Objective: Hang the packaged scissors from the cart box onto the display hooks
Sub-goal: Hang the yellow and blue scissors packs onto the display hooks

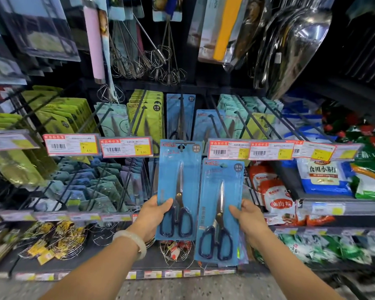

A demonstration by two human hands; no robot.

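Note:
My left hand (154, 215) grips a blue blister pack of scissors (178, 167) by its lower left edge, thumb across the front. The pack's hang hole sits at the tip of a dark display hook (182, 118), where another blue pack hangs further back. My right hand (247, 217) holds a second blue scissors pack (220, 191) by its right edge, lower and to the right of the first, with at least one more pack behind it. The cart box is out of sight.
Neighbouring hooks carry green and teal packaged scissors and peelers (145, 113). Price tags (126, 147) line the hook ends. Whisks (158, 59) and steel scoops (294, 44) hang above. Food bags (323, 176) fill the shelves to the right, wire racks (59, 241) lie at lower left.

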